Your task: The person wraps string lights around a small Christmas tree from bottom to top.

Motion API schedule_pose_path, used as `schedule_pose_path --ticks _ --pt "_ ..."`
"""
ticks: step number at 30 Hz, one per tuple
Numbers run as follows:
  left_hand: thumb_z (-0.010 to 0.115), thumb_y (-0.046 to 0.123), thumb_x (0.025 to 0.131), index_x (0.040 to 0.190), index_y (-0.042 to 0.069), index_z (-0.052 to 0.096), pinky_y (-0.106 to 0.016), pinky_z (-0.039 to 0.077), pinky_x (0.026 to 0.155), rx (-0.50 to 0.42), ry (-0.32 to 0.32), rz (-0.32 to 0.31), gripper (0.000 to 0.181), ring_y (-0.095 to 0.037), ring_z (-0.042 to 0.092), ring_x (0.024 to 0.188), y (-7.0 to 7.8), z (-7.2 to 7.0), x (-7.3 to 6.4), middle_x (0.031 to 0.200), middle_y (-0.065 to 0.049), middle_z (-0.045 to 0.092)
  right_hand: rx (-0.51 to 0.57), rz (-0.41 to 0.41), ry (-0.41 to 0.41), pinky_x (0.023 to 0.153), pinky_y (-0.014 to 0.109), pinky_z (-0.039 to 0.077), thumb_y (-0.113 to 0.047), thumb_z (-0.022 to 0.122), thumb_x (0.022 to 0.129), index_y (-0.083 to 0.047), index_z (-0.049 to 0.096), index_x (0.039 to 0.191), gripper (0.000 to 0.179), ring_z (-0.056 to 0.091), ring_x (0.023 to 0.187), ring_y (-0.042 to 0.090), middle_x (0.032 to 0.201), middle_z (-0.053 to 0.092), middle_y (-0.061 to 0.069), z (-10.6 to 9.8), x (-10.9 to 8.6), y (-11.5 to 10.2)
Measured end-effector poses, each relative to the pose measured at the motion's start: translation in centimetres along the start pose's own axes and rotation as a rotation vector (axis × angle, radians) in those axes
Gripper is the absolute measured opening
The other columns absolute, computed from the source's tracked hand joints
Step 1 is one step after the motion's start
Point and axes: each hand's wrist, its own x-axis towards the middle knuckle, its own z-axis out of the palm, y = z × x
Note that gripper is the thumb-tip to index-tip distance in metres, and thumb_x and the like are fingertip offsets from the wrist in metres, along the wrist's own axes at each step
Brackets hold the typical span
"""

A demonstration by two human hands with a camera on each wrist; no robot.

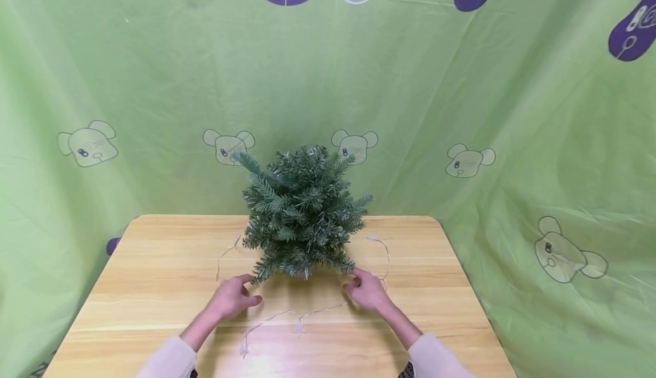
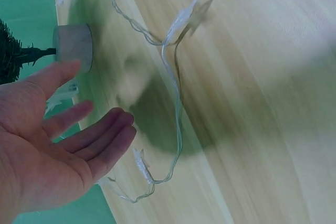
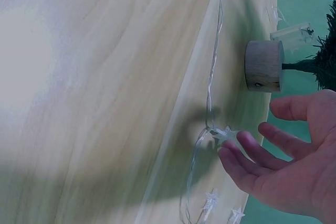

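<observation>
A small artificial Christmas tree (image 1: 307, 213) stands upright on a round wooden base (image 3: 263, 66). Clear star-shaped string lights (image 2: 176, 93) lie on the tabletop around it. At the tree's lower left branches is my left hand (image 1: 233, 297), fingers loosely bent and palm facing inward. My right hand (image 1: 366, 290) is in a similar pose at the lower right branches. Beside its fingertips in the right wrist view is one star light (image 3: 226, 135); whether they touch cannot be told. Neither palm (image 2: 52, 166) holds anything.
The pale wooden table (image 1: 154, 253) has rounded far corners. Green cloth (image 1: 154, 82) with printed bear heads hangs behind it and at both sides. Behind the tree's base sits a clear plastic box (image 3: 294, 35).
</observation>
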Motion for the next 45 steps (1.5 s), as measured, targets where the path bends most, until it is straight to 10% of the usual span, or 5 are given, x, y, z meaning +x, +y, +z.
schedule_pose_path --ticks 17,34,45 --pt "0.082 0.007 0.078 0.100 0.000 0.074 -0.022 0.047 0.050 -0.067 -0.136 0.080 0.025 -0.015 0.058 0.062 -1.5 1.3 -1.3 0.071 -0.002 0.065 0.002 0.019 -0.035 0.061 0.028 0.055 -0.006 0.069 0.086 -0.001 0.070 0.115 0.029 0.062 0.077 0.016 0.090 0.070 0.008 0.6 -0.6 1.0" --pt "0.085 -0.003 0.064 0.082 0.005 0.067 -0.025 0.046 0.053 0.014 -0.167 0.087 0.027 -0.015 0.053 0.060 -2.1 2.3 -1.6 0.067 0.000 0.059 0.005 0.019 -0.064 0.050 0.021 0.043 -0.002 0.065 0.087 -0.001 0.075 0.104 0.020 0.053 0.061 0.013 0.102 0.076 0.015 0.9 -1.0 1.4" --pt "0.079 -0.013 0.061 0.079 0.004 0.066 -0.025 0.048 0.053 0.001 -0.176 0.081 0.029 -0.016 0.054 0.059 -2.2 2.6 -1.5 0.065 -0.001 0.060 0.037 0.044 -0.053 0.049 0.016 0.037 0.012 0.071 0.068 0.000 0.075 0.091 0.026 0.042 0.054 0.008 0.061 0.051 -0.004 1.6 -0.8 1.8"
